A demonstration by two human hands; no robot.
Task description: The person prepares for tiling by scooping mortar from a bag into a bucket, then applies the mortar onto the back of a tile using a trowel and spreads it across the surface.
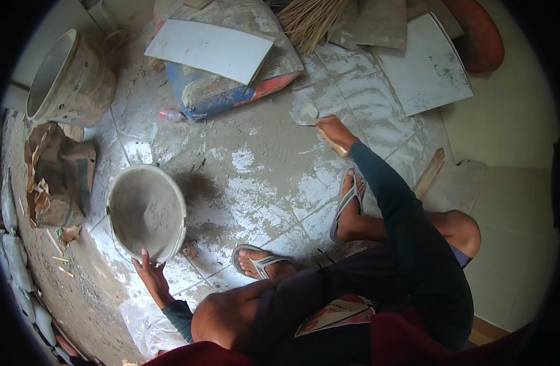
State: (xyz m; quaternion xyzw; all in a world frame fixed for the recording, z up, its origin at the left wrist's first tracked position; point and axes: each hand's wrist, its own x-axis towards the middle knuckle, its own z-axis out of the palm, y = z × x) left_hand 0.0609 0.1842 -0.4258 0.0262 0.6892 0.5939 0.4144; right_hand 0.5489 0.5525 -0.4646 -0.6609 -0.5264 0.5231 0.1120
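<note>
My right hand point(336, 130) is wrapped around the pale wooden handle of a trowel point(305, 113). Its grey, mortar-smeared blade lies low over the dusty tiled floor point(243, 195), beyond my feet. Off to the left, my left hand point(150, 277) grips the near rim of a round bucket point(183, 213). Grey powder or dry mix coats the inside of that bucket, which has a thin wire handle hanging at its side. Grey cement residue and white patches cover the tiles between both hands.
A cement bag point(231, 100) bears a white board point(210, 50) at the back. Upper left stands a larger dirty bucket point(78, 85), with a torn brown sack point(57, 177) below it. A broom point(310, 24) and a tile point(423, 67) lie back right. Clear plastic point(142, 323) sits lower left.
</note>
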